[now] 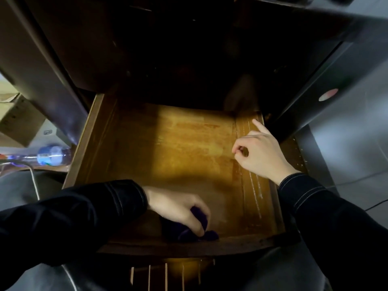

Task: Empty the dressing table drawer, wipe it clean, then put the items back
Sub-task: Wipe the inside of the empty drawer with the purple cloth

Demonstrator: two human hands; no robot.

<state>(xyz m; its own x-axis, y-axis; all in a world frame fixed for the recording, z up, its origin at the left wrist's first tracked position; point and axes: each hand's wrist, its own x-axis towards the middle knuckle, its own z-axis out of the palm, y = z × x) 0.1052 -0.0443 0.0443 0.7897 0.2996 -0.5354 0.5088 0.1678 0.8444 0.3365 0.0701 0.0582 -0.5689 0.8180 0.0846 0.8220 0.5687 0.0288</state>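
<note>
1. Far left of the left hand's fingers, outside the drawer, a cardboard box point(19, 116) and a blurred plastic bottle point(53, 155) lie on a low surface. The bottle lies on its side, long axis left to right. A pale cable point(34, 181) hangs just below it.
2. The left hand point(178, 208) reaches in from a dark sleeve, fingers curled down and gripping a dark purple cloth point(178, 232). The cloth is bunched under the fingertips. Its long axis runs left to right along the drawer's front board, and it touches the floor at that near edge. Much of it is hidden under the palm.
3. The drawer point(189, 148) is pulled out. Its long axis runs away from the person, from the front board at the left fingers into the dark cabinet. Its wooden floor is bare and streaked. The open room lies ahead of the left fingers and left of the right fingers, bounded by the two side walls.
4. The back of the drawer is lost in shadow beyond both hands, so the rear wall cannot be made out. Below the front board, pale slats point(165, 276) show and are cut off by the frame's lower edge.
5. The right hand point(260, 154) is over the drawer's right side. Its index finger point(259, 127) is straight, pointing away and slightly left, with the tip at the far end of the right wall. The other fingers are curled toward the thumb, with nothing seen between them.
6. Right of those fingers, a dark panel carries a pale oval sticker point(328, 94).
</note>
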